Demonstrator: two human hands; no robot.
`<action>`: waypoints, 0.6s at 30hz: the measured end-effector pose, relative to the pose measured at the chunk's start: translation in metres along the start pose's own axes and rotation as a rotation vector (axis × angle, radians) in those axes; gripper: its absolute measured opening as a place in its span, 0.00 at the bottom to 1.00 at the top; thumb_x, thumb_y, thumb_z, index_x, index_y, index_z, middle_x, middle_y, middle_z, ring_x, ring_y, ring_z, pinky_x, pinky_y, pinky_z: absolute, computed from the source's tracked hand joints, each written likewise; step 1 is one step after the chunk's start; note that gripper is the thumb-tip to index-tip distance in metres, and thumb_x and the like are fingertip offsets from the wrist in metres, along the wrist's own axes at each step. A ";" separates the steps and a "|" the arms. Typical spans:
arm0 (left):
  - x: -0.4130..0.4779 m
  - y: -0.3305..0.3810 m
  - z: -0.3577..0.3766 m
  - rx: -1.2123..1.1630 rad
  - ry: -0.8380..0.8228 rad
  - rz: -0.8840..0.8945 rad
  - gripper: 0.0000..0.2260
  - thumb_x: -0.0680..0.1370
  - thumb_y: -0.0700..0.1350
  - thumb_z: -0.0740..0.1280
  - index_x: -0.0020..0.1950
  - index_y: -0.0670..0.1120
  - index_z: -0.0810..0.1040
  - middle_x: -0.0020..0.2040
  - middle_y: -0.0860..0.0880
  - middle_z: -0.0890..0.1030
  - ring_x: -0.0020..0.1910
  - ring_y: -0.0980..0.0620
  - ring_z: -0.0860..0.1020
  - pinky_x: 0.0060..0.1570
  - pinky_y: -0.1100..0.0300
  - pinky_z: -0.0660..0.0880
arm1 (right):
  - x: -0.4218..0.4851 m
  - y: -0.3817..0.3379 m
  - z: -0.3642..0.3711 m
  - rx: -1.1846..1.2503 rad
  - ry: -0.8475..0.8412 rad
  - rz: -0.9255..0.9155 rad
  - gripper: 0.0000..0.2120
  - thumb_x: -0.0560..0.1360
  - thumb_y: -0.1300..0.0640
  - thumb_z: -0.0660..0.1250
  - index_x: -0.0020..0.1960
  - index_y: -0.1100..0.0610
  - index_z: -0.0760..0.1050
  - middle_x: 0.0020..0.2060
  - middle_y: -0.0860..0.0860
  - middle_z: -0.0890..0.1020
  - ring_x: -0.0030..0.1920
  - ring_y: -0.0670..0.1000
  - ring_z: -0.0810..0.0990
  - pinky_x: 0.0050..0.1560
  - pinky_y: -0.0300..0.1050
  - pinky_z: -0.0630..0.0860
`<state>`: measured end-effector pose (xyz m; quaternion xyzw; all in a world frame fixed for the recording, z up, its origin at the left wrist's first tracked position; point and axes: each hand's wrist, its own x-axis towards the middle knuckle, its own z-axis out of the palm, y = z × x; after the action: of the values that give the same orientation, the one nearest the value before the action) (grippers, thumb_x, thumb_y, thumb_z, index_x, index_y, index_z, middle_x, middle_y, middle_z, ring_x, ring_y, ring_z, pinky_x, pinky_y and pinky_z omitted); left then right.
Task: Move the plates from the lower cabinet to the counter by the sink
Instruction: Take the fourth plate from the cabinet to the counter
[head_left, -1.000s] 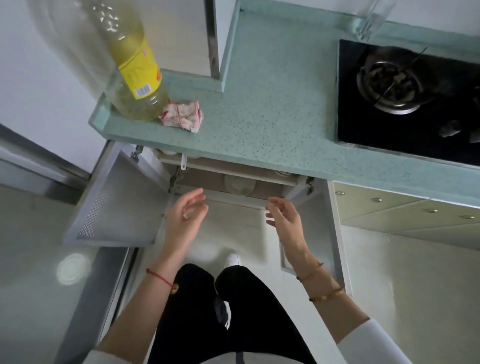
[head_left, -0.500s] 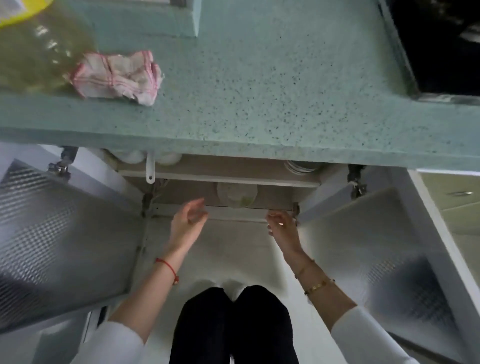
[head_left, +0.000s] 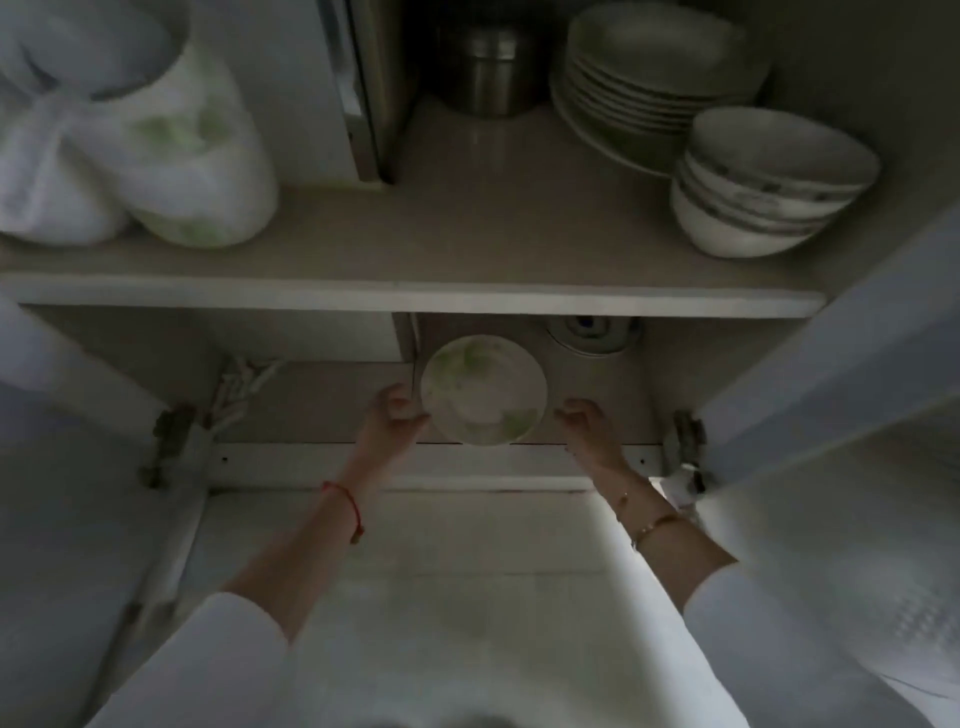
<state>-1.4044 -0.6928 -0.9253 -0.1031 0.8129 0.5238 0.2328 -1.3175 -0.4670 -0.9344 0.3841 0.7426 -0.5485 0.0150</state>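
Hands that hovered at the cabinet mouth now reach inside: left hand (head_left: 395, 418) curls against the rim of the round white, green-flecked plate (head_left: 483, 389) on the beige bottom shelf (head_left: 322, 400), hold unconfirmed; right hand (head_left: 589, 423), loosely curled and empty, waits just beside it; the first lift looks imminent

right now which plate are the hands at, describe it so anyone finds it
Look below the shelf of the open cabinet. The plate lies near the front edge, between the left hand and right hand. Its face is white with green blotches, unlike the plain plate stack above.
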 end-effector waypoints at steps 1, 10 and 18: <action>0.013 -0.007 0.006 -0.008 0.012 -0.006 0.30 0.77 0.35 0.71 0.76 0.38 0.63 0.72 0.35 0.71 0.68 0.36 0.74 0.66 0.40 0.73 | 0.013 0.006 0.005 -0.028 0.008 -0.017 0.19 0.77 0.58 0.67 0.65 0.65 0.74 0.55 0.58 0.80 0.56 0.56 0.78 0.63 0.54 0.74; 0.085 -0.043 0.027 0.084 0.037 0.043 0.26 0.75 0.40 0.72 0.73 0.41 0.71 0.63 0.40 0.81 0.61 0.40 0.81 0.63 0.46 0.77 | 0.096 0.026 0.037 -0.294 0.092 -0.113 0.13 0.78 0.61 0.62 0.58 0.66 0.79 0.58 0.62 0.82 0.61 0.62 0.79 0.55 0.46 0.71; 0.109 -0.039 0.035 0.191 -0.009 0.170 0.21 0.65 0.42 0.68 0.59 0.43 0.82 0.49 0.43 0.84 0.53 0.39 0.83 0.50 0.50 0.81 | 0.116 0.019 0.054 -0.363 0.112 -0.206 0.16 0.76 0.65 0.64 0.62 0.65 0.78 0.58 0.62 0.83 0.59 0.62 0.79 0.52 0.45 0.69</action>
<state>-1.4743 -0.6696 -1.0216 -0.0088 0.8638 0.4623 0.2000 -1.4094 -0.4451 -1.0225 0.3273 0.8640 -0.3823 -0.0135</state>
